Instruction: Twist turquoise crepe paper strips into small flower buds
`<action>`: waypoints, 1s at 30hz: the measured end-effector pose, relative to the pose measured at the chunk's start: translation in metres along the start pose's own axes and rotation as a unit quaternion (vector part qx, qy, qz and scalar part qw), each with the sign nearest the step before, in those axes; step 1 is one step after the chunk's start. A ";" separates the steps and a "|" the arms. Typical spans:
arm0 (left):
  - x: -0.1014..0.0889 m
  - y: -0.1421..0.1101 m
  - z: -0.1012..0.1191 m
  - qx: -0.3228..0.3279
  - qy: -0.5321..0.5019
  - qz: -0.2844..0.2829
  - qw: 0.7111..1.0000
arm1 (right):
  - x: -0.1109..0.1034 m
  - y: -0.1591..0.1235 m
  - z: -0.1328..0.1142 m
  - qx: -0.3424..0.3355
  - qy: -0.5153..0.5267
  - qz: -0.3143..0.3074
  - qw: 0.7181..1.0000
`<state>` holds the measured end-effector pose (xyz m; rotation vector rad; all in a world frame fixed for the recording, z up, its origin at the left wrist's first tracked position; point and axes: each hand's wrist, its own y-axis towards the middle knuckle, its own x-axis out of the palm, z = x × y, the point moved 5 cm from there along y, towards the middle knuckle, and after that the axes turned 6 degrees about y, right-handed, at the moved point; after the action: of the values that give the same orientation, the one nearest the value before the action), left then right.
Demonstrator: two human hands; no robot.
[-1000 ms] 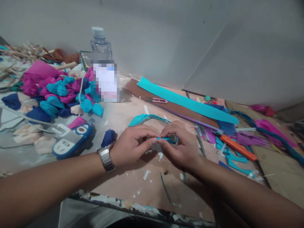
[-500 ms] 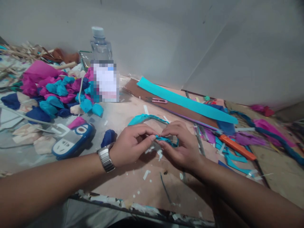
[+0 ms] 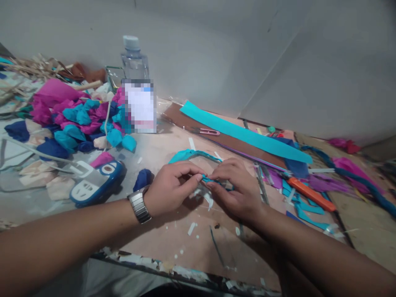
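Observation:
A turquoise strip (image 3: 188, 154), thin and twisted along part of its length, loops over the table between my hands. My left hand (image 3: 173, 187), with a metal watch (image 3: 140, 207) on the wrist, pinches it between thumb and fingertips. Just to the right, my right hand (image 3: 236, 187) pinches the same strip, its thumb and forefinger close to the left fingertips. The wider, flatter end of the strip curves behind the left hand. Part of the loop is hidden by the right hand's fingers.
On the left lie a blue-and-white power strip (image 3: 95, 183) and a heap of pink, turquoise and blue fabric-like pieces (image 3: 55, 97). A bottle (image 3: 134, 62) stands behind. To the right are a flat turquoise strip (image 3: 244, 132), pink thread snips (image 3: 208, 131) and an orange cutter (image 3: 311, 194).
Both hands keep pinching the turquoise strip in nearly the same spot, the right fingers shifting slightly. The whole view has moved a little.

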<state>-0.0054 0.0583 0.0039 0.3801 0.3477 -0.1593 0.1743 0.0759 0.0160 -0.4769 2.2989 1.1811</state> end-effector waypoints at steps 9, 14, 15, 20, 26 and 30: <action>0.004 -0.002 0.003 0.014 -0.035 -0.007 0.999 | 0.000 0.000 -0.004 0.019 0.025 0.007 0.999; 0.006 -0.002 0.001 0.006 -0.044 -0.014 0.999 | -0.001 0.000 -0.002 0.029 0.020 0.018 0.999; 0.006 -0.003 0.000 0.007 -0.044 -0.015 0.999 | -0.001 0.000 -0.002 0.029 0.021 0.018 0.999; 0.005 -0.003 -0.003 -0.001 -0.048 -0.011 0.999 | -0.001 0.000 -0.002 0.021 0.026 0.011 0.999; 0.008 -0.003 -0.004 -0.032 -0.075 -0.035 0.996 | -0.001 0.000 -0.001 0.020 0.018 0.014 1.000; 0.010 -0.004 -0.008 -0.078 -0.087 -0.049 0.992 | -0.002 0.001 -0.003 0.019 0.011 0.017 1.000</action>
<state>0.0004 0.0567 -0.0083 0.1934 0.2046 -0.2580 0.1746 0.0741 0.0200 -0.4410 2.3518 1.1516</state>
